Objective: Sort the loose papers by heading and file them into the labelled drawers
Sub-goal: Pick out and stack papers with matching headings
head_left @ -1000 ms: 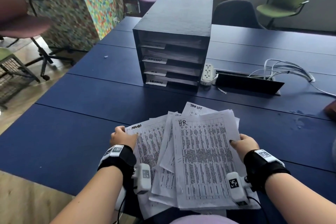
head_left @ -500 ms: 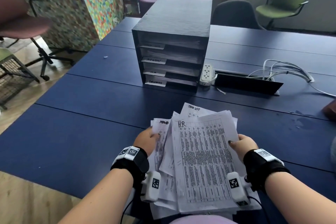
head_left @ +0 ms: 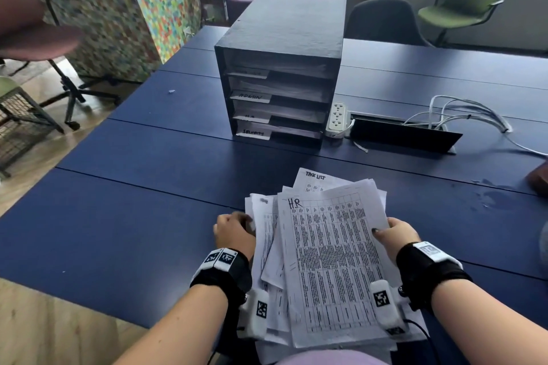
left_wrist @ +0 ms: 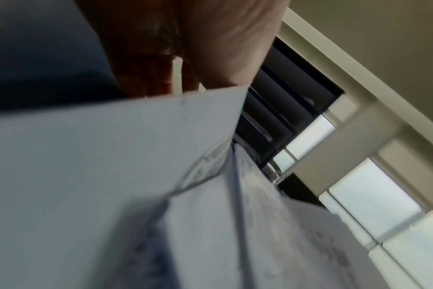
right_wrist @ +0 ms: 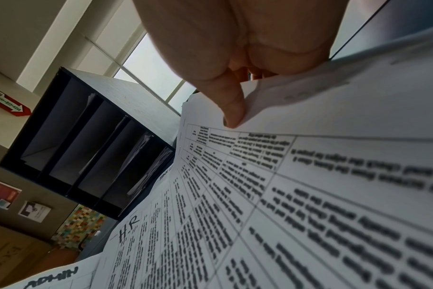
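While both hands, left hand (head_left: 234, 231) and right hand (head_left: 396, 235), pinch the papers (head_left: 329, 261) at their side edges, the drawers (head_left: 278, 98) lie straight ahead along the sheets' long axis.

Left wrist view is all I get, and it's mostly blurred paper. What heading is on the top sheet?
Observer: The top sheet is headed HR, handwritten at its upper left corner.
Operator: Is the right hand on it?
Observer: Yes, the right hand pinches its right edge, thumb on top.
Operator: Which drawer takes HR?
Observer: On the drawer unit, the faint HR label is third from the top, under the ADMIN label.
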`<move>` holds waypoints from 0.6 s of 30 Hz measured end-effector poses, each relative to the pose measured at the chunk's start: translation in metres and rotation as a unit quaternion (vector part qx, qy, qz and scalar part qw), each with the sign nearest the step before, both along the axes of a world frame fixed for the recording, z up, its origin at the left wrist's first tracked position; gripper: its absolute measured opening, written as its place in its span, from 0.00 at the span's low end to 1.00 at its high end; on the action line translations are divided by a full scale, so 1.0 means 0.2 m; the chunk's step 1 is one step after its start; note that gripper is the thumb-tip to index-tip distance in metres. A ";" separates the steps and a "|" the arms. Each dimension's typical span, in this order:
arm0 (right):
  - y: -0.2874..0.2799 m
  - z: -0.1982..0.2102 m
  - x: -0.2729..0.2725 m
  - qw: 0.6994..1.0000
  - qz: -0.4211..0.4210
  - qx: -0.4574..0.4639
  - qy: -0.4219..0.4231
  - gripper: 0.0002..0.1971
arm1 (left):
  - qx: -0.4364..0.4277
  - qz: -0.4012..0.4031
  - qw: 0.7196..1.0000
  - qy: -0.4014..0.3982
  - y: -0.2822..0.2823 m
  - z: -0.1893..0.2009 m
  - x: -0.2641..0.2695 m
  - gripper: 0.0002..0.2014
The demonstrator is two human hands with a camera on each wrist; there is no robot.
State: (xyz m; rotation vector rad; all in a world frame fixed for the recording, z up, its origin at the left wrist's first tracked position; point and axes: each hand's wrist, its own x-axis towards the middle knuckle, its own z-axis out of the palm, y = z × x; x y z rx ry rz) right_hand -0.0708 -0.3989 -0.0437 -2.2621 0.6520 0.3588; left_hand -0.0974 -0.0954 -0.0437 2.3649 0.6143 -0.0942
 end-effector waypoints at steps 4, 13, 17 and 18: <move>0.00 0.00 0.00 1.000 0.000 0.001 0.002 0.09 | -0.155 0.075 0.985 0.016 -0.04 0.04 0.03 0.19; 0.01 -0.01 -0.01 1.000 0.008 -0.004 0.004 0.10 | -0.128 0.036 0.990 0.052 0.04 0.15 0.07 0.11; 0.02 -0.02 0.00 1.000 0.004 -0.006 0.000 0.10 | -0.009 0.038 0.998 -0.041 0.09 0.23 0.13 0.10; 0.02 -0.02 0.00 1.000 0.004 -0.006 0.001 0.10 | -0.004 0.041 0.996 -0.073 0.10 0.25 0.15 0.08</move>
